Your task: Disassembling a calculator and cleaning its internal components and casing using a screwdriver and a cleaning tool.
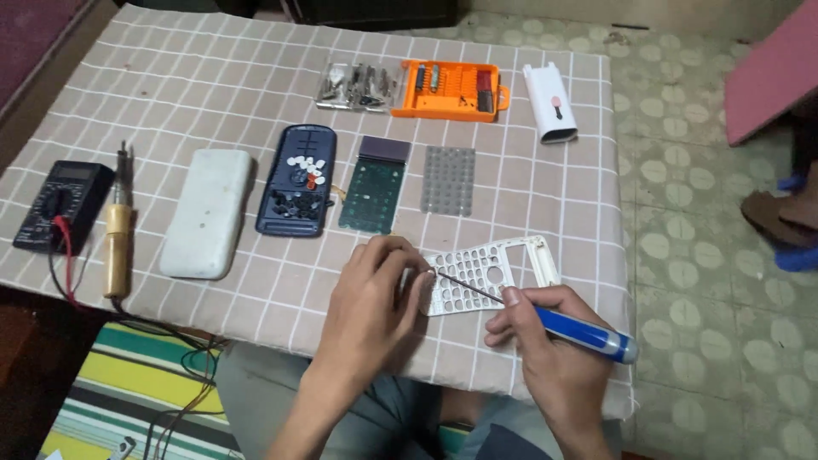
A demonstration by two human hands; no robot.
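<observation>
**Inspection: both hands at a white keypad frame, near edge of bench**

Nearest the camera, the right hand (pixel 545 336) is closed around a blue-handled screwdriver (pixel 588 334); its thin shaft runs up and left, and the tip meets the white keypad frame (pixel 503 271). The left hand (pixel 379 294) is curled shut over the left end of that frame, pinning it on the checked cloth of the bench (pixel 256 111). The frame lies flat, close to the near edge, right of centre.

Middle row, left to right: a black multimeter (pixel 60 204) with a red lead, a wooden-handled soldering iron (pixel 118 234), a white casing shell (pixel 207 213), a dark blue casing half (pixel 298 181) holding loose white, black and orange key caps, a green circuit board (pixel 375 189) with a dark display at its far end, and a grey rubber key mat (pixel 448 181).

Far row: a clear bag of metal bits (pixel 358 85), an orange screwdriver bit case (pixel 450 89) lying open, and a white plastic cover (pixel 550 104).
</observation>
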